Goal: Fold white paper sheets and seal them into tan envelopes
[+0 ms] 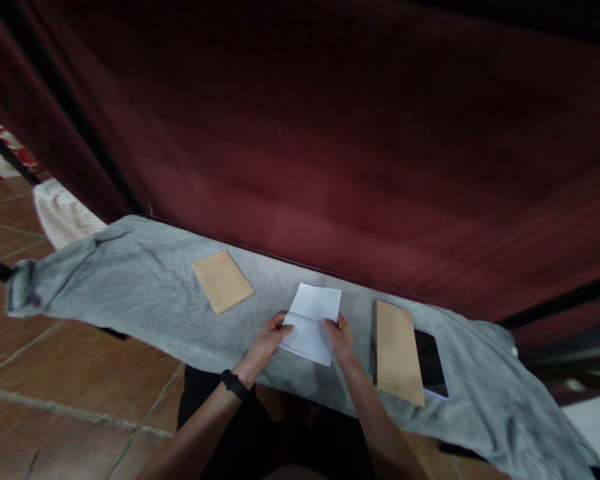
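A white sheet of paper with a crease across its middle is held up over the grey cloth. My left hand grips its left edge, thumb on top and fingers beneath. On the right edge my right hand pinches it the same way. Left of the paper a brown envelope lies flat on the cloth. To the right sits a stack of brown envelopes, partly covering a dark-screened tablet.
A grey cloth drapes over the narrow table or bench. Behind it hangs a dark red curtain between black poles. A striped white cloth hangs at the far left, above the brown tiled floor.
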Demonstrator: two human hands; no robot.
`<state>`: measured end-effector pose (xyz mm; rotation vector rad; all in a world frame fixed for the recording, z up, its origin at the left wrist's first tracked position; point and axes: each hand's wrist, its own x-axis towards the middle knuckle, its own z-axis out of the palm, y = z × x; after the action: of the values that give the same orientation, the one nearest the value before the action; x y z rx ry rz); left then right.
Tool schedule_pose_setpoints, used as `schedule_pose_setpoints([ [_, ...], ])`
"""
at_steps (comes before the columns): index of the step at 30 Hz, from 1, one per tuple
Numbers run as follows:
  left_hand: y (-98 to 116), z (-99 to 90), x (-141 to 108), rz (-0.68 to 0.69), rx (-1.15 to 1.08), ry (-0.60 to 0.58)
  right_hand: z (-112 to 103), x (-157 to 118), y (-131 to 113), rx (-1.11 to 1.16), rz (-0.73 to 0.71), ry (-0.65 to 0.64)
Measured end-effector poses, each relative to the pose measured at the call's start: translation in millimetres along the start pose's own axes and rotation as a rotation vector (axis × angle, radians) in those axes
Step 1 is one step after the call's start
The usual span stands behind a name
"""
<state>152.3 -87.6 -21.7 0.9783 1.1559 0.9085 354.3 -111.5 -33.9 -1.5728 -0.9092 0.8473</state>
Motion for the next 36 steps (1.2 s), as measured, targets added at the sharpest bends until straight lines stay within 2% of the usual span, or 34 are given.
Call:
schedule_pose_setpoints([
  [3, -15.9, 2.6, -3.1, -0.046, 0.07, 0.051, -2.3, -2.5, 12.0, -0.155, -0.085, 0.071],
  [5, -21.7, 4.3, -5.0, -0.064, 0.097, 0.053, -2.1, -7.0, 16.6, -0.363, -0.252, 0.114],
  [6, -23.3, 5.1, -5.9, -0.071, 0.11, 0.053, -1.4, -9.8, 18.4, -0.481, -0.355, 0.101],
  [8, -24.9, 7.1, -7.4, -0.079, 0.132, 0.051, 0.8, -16.0, 21.8, -0.685, -0.53, -0.007],
  [10, -25.6, 9.0, -8.8, -0.072, 0.173, 0.052, 2.9, -22.5, 25.9, -0.844, -0.625, -0.125],
  [14, -29.0, 7.3, -15.6, -0.031, 0.297, 0.05, 1.6, -34.7, 35.1, -1.031, -0.663, -0.177],
  [18, -32.8, -9.7, -31.7, 0.004, 0.495, 0.037, -3.4, -40.8, 38.8, -1.06, -0.707, -0.206],
  [20, -32.4, -18.5, -39.7, 0.094, 0.716, 0.088, -4.2, -41.6, 38.2, -1.062, -0.718, -0.208],
  [22, -29.9, -19.0, -42.2, 0.246, 0.93, 0.169, -3.8, -42.1, 37.7, -1.067, -0.72, -0.2],
  [24, -26.1, -7.1, -35.1, 0.444, 1.04, 0.176, -2.9, -42.5, 38.3, -1.071, -0.725, -0.193],
  [26, -22.0, 14.8, -17.4, 0.655, 1.075, 0.052, -1.9, -42.8, 40.3, -1.071, -0.741, -0.192],
  [27, -20.1, 26.9, -5.6, 0.717, 1.107, -0.014, -1.3, -42.9, 41.6, -1.069, -0.75, -0.19],
  [29, -17.4, 47.5, 20.1, 0.753, 1.216, -0.12, -0.1, -42.7, 44.1, -1.067, -0.759, -0.18],
  [31, -16.9, 58.5, 43.1, 0.725, 1.318, -0.165, 1.2, -42.5, 45.3, -1.065, -0.751, -0.159],
  [33, -18.8, 59.3, 59.3, 0.725, 1.383, -0.158, 1.9, -43.0, 44.3, -1.069, -0.736, -0.142],
  [36, -23.5, 48.1, 70.3, 0.749, 1.436, -0.09, -0.8, -47.0, 40.1, -1.085, -0.724, -0.155],
])
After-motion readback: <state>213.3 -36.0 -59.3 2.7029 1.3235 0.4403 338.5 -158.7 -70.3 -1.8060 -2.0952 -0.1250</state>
